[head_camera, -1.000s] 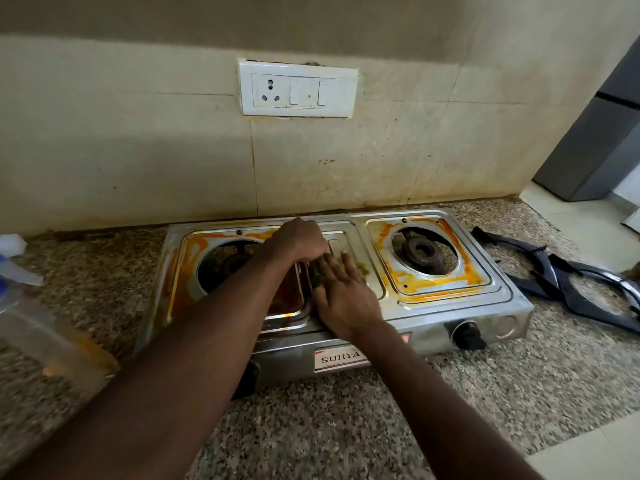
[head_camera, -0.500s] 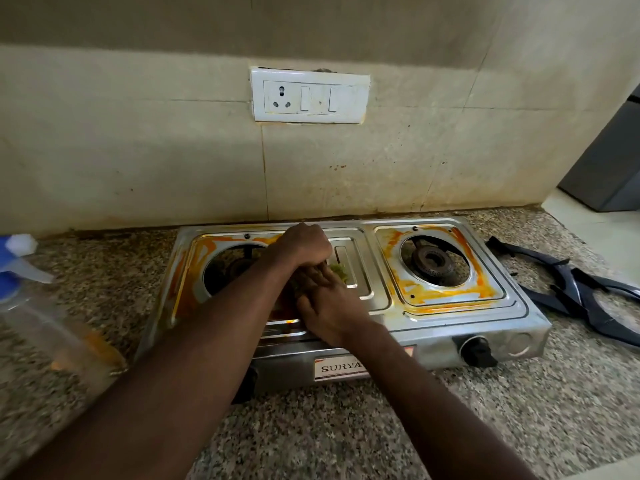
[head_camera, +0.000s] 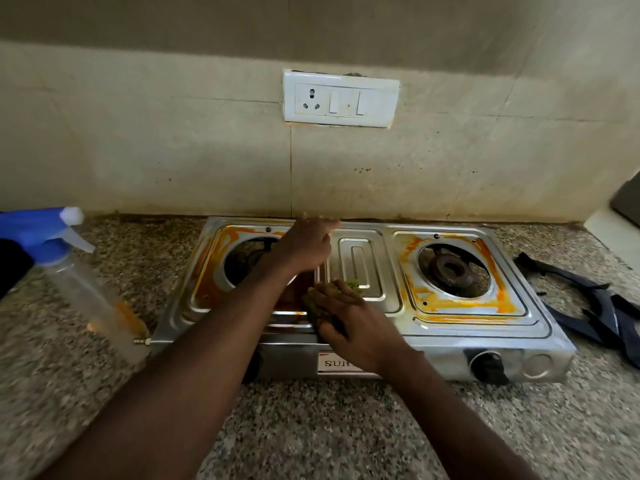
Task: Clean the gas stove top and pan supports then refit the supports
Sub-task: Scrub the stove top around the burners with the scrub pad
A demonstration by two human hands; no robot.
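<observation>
You face a beige tiled wall (head_camera: 173, 150) from 10 to 2 o'clock; vertical grout line (head_camera: 291, 174) at 12, reddish-brown specks (head_camera: 363, 170) toward 1. White switch plate (head_camera: 381, 98) at 12 o'clock: three-pin socket (head_camera: 310, 100) on its left, two switches (head_camera: 335, 102) on its right. Speckled granite counter (head_camera: 329, 427) runs from 3 round through 6 to 9. Dark grey corner (head_camera: 628, 199) at 3 o'clock, unidentifiable. Light soft; wall's top band darker.

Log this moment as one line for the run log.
step: scrub stove top | right hand: holds scrub pad on it | left hand: fingers straight, over left burner | pan supports: off, on counter
</observation>
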